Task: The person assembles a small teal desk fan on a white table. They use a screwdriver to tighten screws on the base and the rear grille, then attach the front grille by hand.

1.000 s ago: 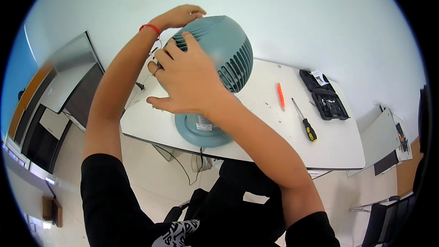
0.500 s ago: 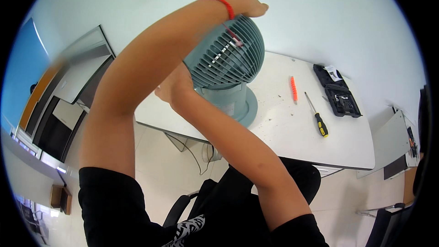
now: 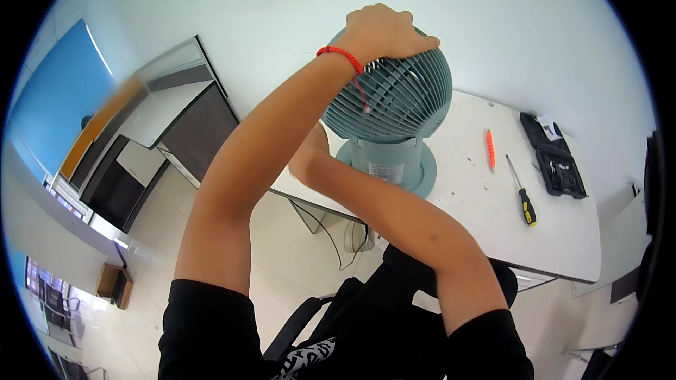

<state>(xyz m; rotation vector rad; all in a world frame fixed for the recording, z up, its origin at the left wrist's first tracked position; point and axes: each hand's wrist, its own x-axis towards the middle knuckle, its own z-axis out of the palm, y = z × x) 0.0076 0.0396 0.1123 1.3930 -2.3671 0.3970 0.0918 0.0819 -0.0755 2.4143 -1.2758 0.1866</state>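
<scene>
A grey-green desk fan (image 3: 405, 102) with a round ribbed guard stands on its circular base upon the white table (image 3: 486, 218). My left hand (image 3: 387, 34), with a red braided bracelet at its wrist, grips the top of the guard, its thumb reaching right along the ribs. Crossing beneath the left forearm, my right arm leads to my right hand (image 3: 310, 155) near the fan's left side. That hand's fingers are hidden behind the left forearm, so I cannot see whether they touch the fan.
To the fan's right lie an orange twisted rod (image 3: 490, 149), a yellow-and-black screwdriver (image 3: 522, 193) and an open black tool case (image 3: 556, 162). Small crumbs dot the tabletop. A dark cable (image 3: 331, 236) hangs below the table edge. A desk with a partition (image 3: 176, 98) stands left.
The whole view has shifted, putting the fan and table further right in the picture. My left hand now lies lower over the guard. More of the fan's ribbed guard faces me.
</scene>
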